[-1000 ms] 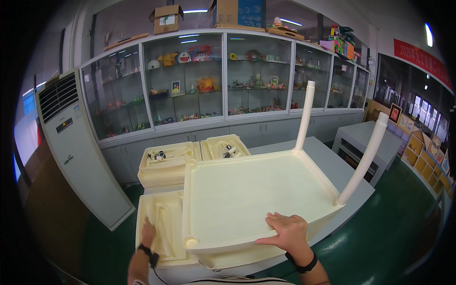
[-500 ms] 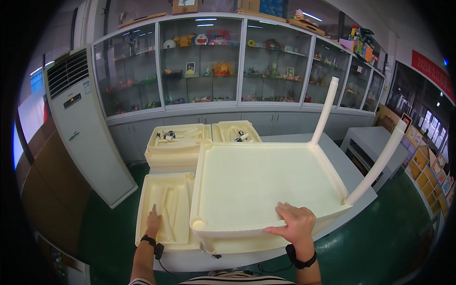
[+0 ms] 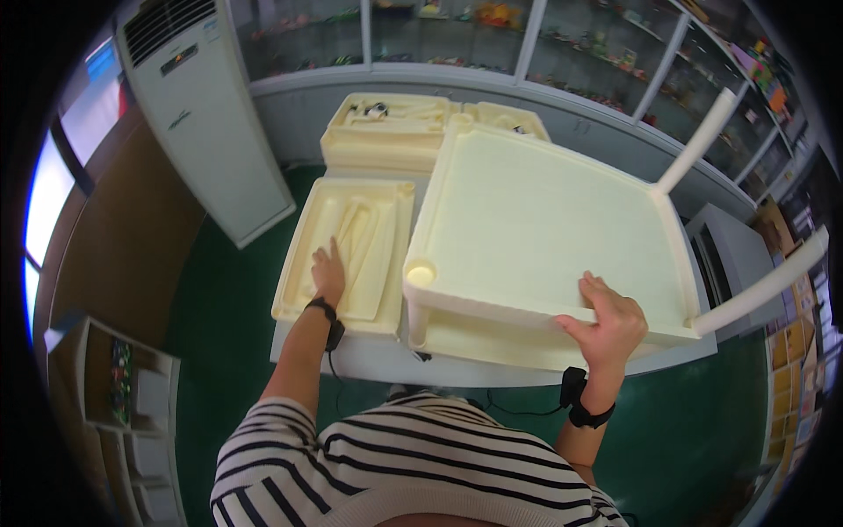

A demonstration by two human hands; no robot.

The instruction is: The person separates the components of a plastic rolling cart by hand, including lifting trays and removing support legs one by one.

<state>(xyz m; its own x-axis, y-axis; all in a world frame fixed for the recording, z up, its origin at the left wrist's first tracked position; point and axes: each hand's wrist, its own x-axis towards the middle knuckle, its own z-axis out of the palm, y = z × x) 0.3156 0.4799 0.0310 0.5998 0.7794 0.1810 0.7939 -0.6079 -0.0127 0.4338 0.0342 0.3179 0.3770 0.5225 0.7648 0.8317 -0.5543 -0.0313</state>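
Observation:
My left hand [image 3: 327,270] reaches into a shallow cream tray [image 3: 299,285] on the left, its fingers spread beside some long cream tubes [image 3: 363,237] lying there. Nothing shows in its grasp. My right hand [image 3: 612,321] grips the front rim of a large cream plastic shelf [image 3: 544,211], fingers over the inner side and thumb on the outside. Two tubular legs, a far one [image 3: 698,140] and a near one [image 3: 764,281], rise from the shelf's right corners. Its near left corner has a round socket [image 3: 421,272] with no leg standing up from it.
Stacked cream trays [image 3: 386,154] with tubes and small black-and-white parts stand behind. Everything rests on a grey table [image 3: 378,362]. A tall white air conditioner [image 3: 206,132] stands left, glass cabinets [image 3: 448,44] line the back, and a cable [image 3: 527,409] hangs near my body.
My view has tilted down and swung left, so things sit higher and further right. My left hand stays beside the tubes, and my right hand remains on the shelf's front rim.

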